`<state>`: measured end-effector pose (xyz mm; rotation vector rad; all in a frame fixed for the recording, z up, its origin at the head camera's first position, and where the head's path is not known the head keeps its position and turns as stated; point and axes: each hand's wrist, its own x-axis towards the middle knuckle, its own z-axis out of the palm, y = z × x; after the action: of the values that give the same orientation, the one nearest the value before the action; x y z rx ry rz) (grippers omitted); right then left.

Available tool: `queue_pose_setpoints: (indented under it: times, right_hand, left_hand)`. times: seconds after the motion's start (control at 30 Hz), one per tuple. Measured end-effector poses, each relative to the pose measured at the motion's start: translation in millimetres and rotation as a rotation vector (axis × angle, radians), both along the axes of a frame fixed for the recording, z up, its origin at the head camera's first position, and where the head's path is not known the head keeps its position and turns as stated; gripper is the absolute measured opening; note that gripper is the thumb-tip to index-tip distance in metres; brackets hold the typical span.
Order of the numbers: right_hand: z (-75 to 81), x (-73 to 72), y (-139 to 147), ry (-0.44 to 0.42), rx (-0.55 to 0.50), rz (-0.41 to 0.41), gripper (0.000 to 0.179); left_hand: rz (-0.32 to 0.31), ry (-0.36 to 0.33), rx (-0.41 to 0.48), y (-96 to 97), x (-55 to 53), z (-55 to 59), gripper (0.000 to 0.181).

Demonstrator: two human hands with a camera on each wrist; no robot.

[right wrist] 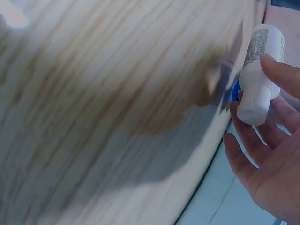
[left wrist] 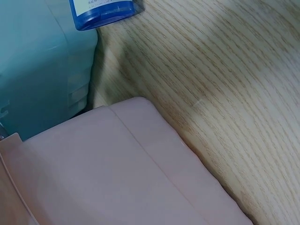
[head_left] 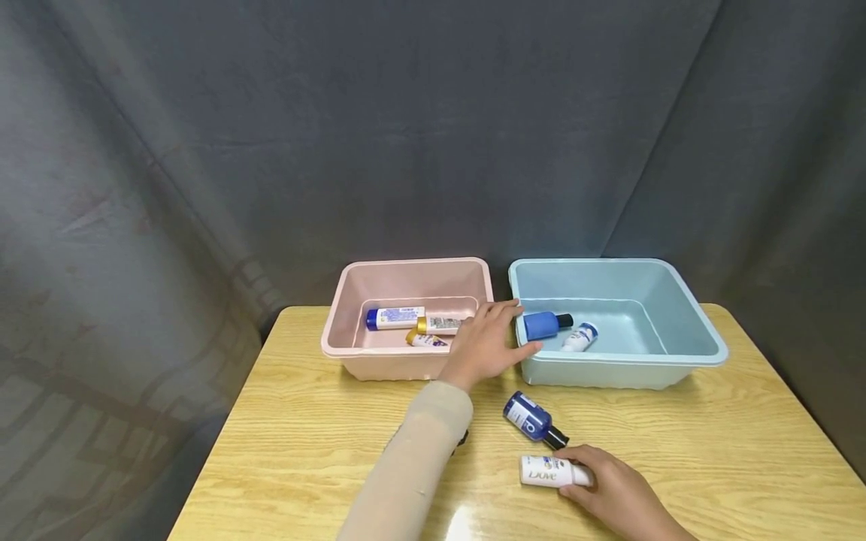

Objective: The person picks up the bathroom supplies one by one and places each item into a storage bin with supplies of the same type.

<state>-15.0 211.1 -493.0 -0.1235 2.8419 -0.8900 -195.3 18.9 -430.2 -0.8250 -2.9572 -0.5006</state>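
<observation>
My left hand is over the adjoining rims of the two bins, fingers and thumb spread with nothing held. Just beyond its fingertips, a blue bottle with a black cap lies inside the light blue bin. My right hand pinches a white Dove bottle near its narrower cap end, low over the table. In the right wrist view, thumb and fingers grip this white bottle. A dark blue bottle with a black cap lies on the table just behind it.
The pink bin holds a white tube with a blue cap and two gold-capped tubes. A small white-and-blue bottle lies in the light blue bin. A small black object is mostly hidden by my left sleeve. Grey curtain hangs behind.
</observation>
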Motion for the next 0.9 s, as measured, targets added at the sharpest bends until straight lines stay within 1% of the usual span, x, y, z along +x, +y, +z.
queue_pose_setpoints:
  times: [0.33,0.4,0.6,0.77,0.9]
  right_hand:
    - [8.8,4.0,7,0.032,0.042,0.05,0.042]
    - [11.0,4.7,9,0.048,0.052,0.052,0.043]
    - [20.0,8.1,14,0.134,0.092,0.058,0.042]
    - [27.7,9.5,20,0.172,0.117,0.053,0.041]
    - [32.8,10.3,27,0.177,0.12,0.043,0.042]
  left_hand:
    - [0.006,0.01,-0.011,0.7,0.8,-2.5,0.078]
    - [0.008,0.01,-0.009,0.8,1.0,-2.1,0.077]
    - [0.007,0.009,-0.004,1.6,1.0,-0.7,0.075]
    - [0.009,0.014,-0.015,1.4,0.2,-0.7,0.077]
    - [0.011,0.015,-0.017,1.8,-0.2,-1.5,0.078]
